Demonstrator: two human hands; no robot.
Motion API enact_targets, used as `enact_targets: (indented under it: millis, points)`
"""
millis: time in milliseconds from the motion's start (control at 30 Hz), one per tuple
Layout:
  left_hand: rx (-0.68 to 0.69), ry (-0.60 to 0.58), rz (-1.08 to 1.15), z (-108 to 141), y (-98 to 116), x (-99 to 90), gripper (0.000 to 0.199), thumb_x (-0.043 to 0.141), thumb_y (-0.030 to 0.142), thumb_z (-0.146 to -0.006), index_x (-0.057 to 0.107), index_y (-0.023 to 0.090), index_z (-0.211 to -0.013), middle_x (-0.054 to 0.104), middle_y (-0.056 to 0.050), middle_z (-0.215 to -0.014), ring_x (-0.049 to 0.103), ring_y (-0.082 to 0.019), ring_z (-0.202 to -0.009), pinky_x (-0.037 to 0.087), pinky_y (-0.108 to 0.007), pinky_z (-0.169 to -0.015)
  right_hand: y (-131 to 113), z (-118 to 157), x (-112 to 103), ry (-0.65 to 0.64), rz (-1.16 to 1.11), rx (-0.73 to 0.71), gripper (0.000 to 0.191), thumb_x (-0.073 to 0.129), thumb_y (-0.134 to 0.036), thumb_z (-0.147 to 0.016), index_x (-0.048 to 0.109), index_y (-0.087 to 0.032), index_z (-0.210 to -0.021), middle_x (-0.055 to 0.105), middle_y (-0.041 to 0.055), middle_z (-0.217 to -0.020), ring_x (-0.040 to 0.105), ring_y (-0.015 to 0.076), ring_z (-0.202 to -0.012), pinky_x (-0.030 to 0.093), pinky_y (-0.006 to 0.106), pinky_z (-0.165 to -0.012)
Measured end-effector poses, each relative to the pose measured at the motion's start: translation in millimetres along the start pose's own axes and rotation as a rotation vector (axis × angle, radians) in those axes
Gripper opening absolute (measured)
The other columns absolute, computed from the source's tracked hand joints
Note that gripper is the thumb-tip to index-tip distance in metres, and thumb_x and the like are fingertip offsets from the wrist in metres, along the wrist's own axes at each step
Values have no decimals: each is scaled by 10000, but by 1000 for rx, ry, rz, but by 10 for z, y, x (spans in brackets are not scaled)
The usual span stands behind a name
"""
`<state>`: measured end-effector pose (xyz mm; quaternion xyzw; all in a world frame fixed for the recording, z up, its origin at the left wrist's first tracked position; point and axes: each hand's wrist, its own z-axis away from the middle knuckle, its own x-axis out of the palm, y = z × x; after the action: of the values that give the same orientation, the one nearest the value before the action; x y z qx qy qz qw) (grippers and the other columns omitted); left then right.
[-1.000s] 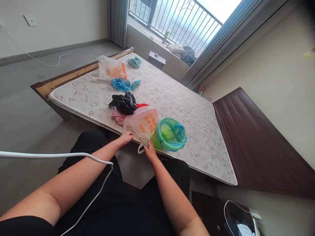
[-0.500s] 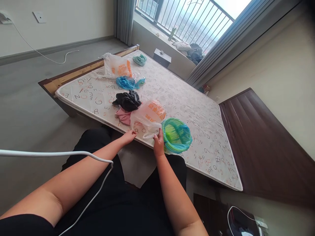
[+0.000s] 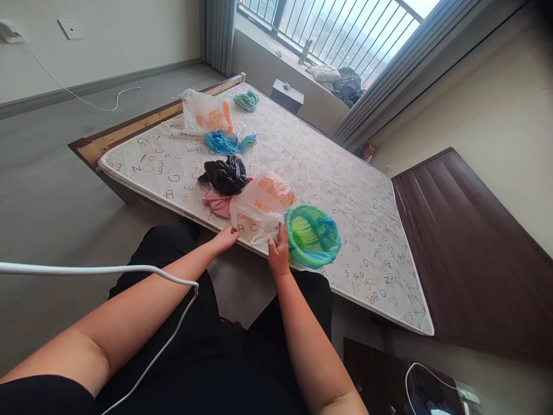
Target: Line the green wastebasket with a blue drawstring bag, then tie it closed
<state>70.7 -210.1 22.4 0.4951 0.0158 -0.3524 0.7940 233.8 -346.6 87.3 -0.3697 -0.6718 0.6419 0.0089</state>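
Note:
A white plastic bag with orange print (image 3: pixel 261 202) lies crumpled on the near edge of a lettered white mattress (image 3: pixel 345 190). My left hand (image 3: pixel 226 239) is at the bag's lower edge, and its fingers seem to pinch the plastic. My right hand (image 3: pixel 279 251) is at the bag's handle loop, beside a green plastic basket (image 3: pixel 298 227) lined with a blue bag. Farther along lie a black bag (image 3: pixel 224 176), a pink cloth (image 3: pixel 218 203), a blue bag (image 3: pixel 224 142), another orange-printed white bag (image 3: pixel 205 113) and a teal bundle (image 3: pixel 246 101).
A white cable (image 3: pixel 99 268) lies across my left forearm. A dark wooden headboard (image 3: pixel 466 248) stands at the mattress's right side. A small dark cabinet (image 3: pixel 286 96) and a railed window (image 3: pixel 337 34) stand beyond it, with a grey floor (image 3: pixel 64 173) on the left.
The white bag has moved up onto the mattress, and its dangling handle has gathered near my right hand. My right hand has shifted toward the basket. The whole view has turned slightly.

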Motion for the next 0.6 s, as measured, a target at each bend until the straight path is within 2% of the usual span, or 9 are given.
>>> enact_targets:
  millis: [67,167,300,400,500,600]
  points:
    - [-1,5,-6,-14,-15,1,268,648,281,-851,667,150,-1084,727,-71,-1012,641,-174,-776,424,-251,-640,35,-4,8,-32,16,15,723,460,-404,-931,322,-135,-1587,218,151,-1677,210,262,-1556,466,402,-1111]
    - [-3,9,-19,-36,-36,5,271,645,290,-851,664,155,-1085,723,-69,-1011,638,-173,-777,425,-252,-644,111,-18,21,-75,75,46,753,479,-409,-916,316,-101,-1584,220,162,-1675,186,260,-1563,419,403,-1158]
    - [-15,7,-34,-52,-48,7,275,646,289,-843,655,164,-1088,717,-62,-996,637,-174,-798,425,-250,-655,246,-38,55,-96,121,52,751,494,-383,-901,335,-76,-1568,234,173,-1670,176,263,-1568,245,457,-1256]
    - [-22,-7,-52,-45,-42,-4,292,640,297,-847,649,169,-1109,714,-57,-941,635,-179,-791,416,-251,-644,377,-35,109,-157,138,144,750,546,-363,-863,380,-98,-1545,219,164,-1676,159,273,-1572,141,484,-1276]
    - [-30,-12,-51,-42,-35,-12,294,638,305,-846,651,166,-1105,714,-58,-916,640,-180,-783,414,-247,-629,499,-12,175,-251,142,286,772,617,-354,-812,429,-76,-1508,191,186,-1679,129,287,-1577,128,454,-1280]
    - [-30,13,-38,-49,-37,-12,273,648,288,-827,657,175,-1074,720,-56,-956,643,-170,-779,417,-238,-620,576,19,220,-296,168,370,753,677,-361,-774,503,-73,-1448,199,209,-1672,145,317,-1571,171,457,-1272]
